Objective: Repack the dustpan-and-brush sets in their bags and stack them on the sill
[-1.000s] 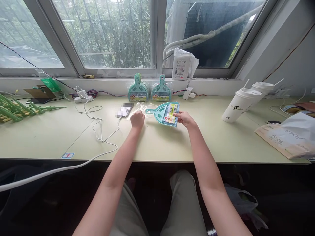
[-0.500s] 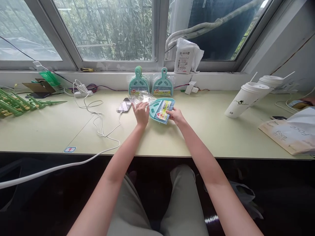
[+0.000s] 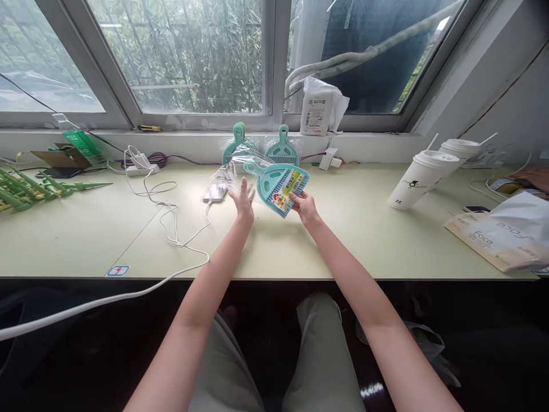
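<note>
**Dustpan raised, bag mouth held open beside it**

Dustpan set up off the desk: your right hand (image 3: pixel 305 207) pinches the small teal plastic dustpan with its brush and printed card label (image 3: pixel 281 186) at the lower edge, thumb over the label, fingers closed on it from behind. You've tilted it so the handle points to about ten o'clock, straight at the crinkled clear plastic bag (image 3: pixel 234 166). Your left hand (image 3: pixel 243 201) is spread wide, palm up, fingers loosely under the bag's edge; whether it truly pinches the film I cannot tell, since the plastic is see-through. That open hand appears to keep the bag's mouth spread, and handle-first looks like the narrow way in.

At twelve o'clock, two more bagged teal dustpan sets (image 3: pixel 282 150) lean upright against the sill wall. The phone on its white cable (image 3: pixel 214 192) lies at nine o'clock of your left hand, just beside the bag. Two white lidded paper cups with straws (image 3: pixel 415 179) stand well apart at three o'clock on the pale green desk (image 3: pixel 77 229).
</note>
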Demonstrator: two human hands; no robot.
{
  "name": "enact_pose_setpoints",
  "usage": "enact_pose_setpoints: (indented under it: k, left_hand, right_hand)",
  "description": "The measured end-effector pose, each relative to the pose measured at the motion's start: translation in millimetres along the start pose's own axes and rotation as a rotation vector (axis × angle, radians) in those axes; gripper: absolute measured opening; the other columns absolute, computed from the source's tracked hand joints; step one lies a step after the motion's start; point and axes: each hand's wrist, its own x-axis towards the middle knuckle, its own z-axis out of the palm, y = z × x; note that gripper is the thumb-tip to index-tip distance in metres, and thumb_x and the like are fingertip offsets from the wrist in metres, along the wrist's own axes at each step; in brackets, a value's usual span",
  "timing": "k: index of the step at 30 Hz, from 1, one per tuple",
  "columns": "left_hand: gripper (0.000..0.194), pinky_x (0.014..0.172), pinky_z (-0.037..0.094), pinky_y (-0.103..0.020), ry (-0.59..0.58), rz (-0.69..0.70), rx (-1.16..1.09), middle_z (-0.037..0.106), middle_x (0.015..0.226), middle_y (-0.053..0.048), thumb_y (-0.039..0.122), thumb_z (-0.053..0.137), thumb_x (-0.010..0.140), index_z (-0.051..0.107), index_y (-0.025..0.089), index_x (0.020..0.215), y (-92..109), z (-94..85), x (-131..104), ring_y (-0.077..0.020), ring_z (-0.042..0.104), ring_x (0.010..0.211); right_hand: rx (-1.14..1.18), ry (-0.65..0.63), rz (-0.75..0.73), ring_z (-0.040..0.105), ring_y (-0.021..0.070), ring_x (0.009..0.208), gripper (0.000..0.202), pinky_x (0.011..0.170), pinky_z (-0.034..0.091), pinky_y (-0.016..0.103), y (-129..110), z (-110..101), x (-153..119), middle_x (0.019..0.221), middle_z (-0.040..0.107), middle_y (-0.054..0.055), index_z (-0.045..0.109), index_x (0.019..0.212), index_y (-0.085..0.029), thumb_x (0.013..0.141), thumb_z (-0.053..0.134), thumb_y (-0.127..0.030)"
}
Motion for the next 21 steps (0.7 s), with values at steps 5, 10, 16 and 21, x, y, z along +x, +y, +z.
enact_pose_setpoints:
  k: [5, 10, 16, 21]
  left_hand:
    - [0.058, 0.096, 0.048, -0.032, -0.195, -0.095, -0.295, 0.064, 0.12, -0.006, 0.029, 0.067, 0.078, 0.047, 0.024, 0.132, -14, -5.5, 11, -0.0195, 0.06, 0.112]
    - [0.055, 0.096, 0.049, -0.037, -0.443, -0.179, -0.341, 0.069, 0.11, -0.006, 0.027, 0.071, 0.074, 0.053, 0.021, 0.126, -16, 2.1, 2, -0.0206, 0.064, 0.104]
    - [0.047, 0.099, 0.047, -0.039, -0.581, -0.224, -0.346, 0.069, 0.112, -0.008, 0.034, 0.07, 0.077, 0.059, 0.019, 0.12, -15, 11.7, -12, -0.0228, 0.062, 0.109]
    - [0.043, 0.101, 0.045, -0.04, -0.65, -0.265, -0.339, 0.064, 0.122, -0.008, 0.032, 0.07, 0.078, 0.06, 0.02, 0.117, -18, 18.8, -23, -0.0231, 0.059, 0.115]
  right_hand:
    - [-0.012, -0.03, -0.048, 0.07, 0.0187, 0.085, 0.023, 0.081, 0.06, 0.035, -2, 1, -3, 0.098, 0.072, 0.006, 0.062, 0.094, -0.017, 0.075, 0.074, -0.023]
    - [-0.013, 0.038, -0.094, 0.069, 0.0177, 0.089, 0.027, 0.083, 0.059, 0.033, 0, 2, -2, 0.101, 0.071, 0.005, 0.059, 0.097, -0.019, 0.075, 0.073, -0.026]
    - [-0.036, 0.056, -0.113, 0.067, 0.0174, 0.096, 0.027, 0.083, 0.057, 0.031, -1, 5, -1, 0.101, 0.07, 0.006, 0.057, 0.095, -0.019, 0.075, 0.072, -0.028]
    - [-0.06, 0.134, -0.17, 0.066, 0.018, 0.099, 0.029, 0.082, 0.057, 0.03, -1, 8, -3, 0.106, 0.068, 0.007, 0.056, 0.1, -0.02, 0.076, 0.068, -0.031]
